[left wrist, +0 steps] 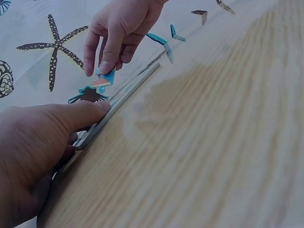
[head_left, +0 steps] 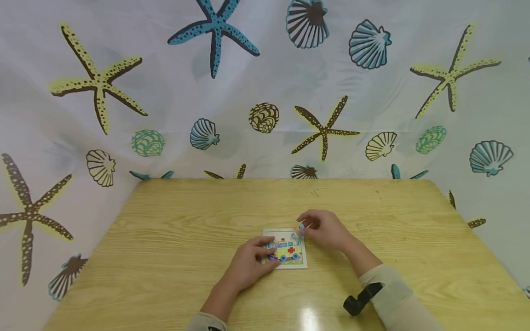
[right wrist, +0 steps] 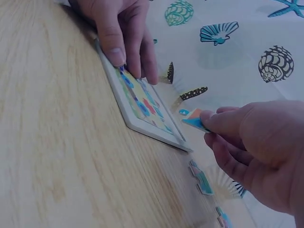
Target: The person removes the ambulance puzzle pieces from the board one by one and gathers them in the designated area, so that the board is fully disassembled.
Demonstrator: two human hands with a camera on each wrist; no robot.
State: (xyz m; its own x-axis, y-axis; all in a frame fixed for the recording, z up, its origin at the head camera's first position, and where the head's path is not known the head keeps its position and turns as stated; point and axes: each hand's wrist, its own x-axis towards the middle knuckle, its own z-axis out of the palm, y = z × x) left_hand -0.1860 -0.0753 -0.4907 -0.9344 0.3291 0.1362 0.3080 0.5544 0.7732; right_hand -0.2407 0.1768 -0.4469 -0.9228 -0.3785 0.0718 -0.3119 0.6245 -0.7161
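A jigsaw board (head_left: 305, 259) with a pale frame lies flat on the table, showing a yellow ambulance with a red cross. My left hand (head_left: 249, 262) rests on its left side, thumb near the front edge and fingers on the picture, covering that part. Over the board's back right corner, my right hand (head_left: 327, 230) pinches a small jigsaw piece (right wrist: 194, 118), blue and orange, between thumb and fingers. The piece is held up, apart from the board. In the right wrist view a loose jigsaw piece (right wrist: 201, 178) lies on the table beyond the board's right end.
Another loose piece (right wrist: 222, 217) is partly visible at the bottom of the right wrist view. The wooden table (head_left: 186, 216) meets a white cloth (head_left: 232, 92) printed with starfish and shells at the back and sides. A black device (head_left: 360, 299) is strapped to the right sleeve.
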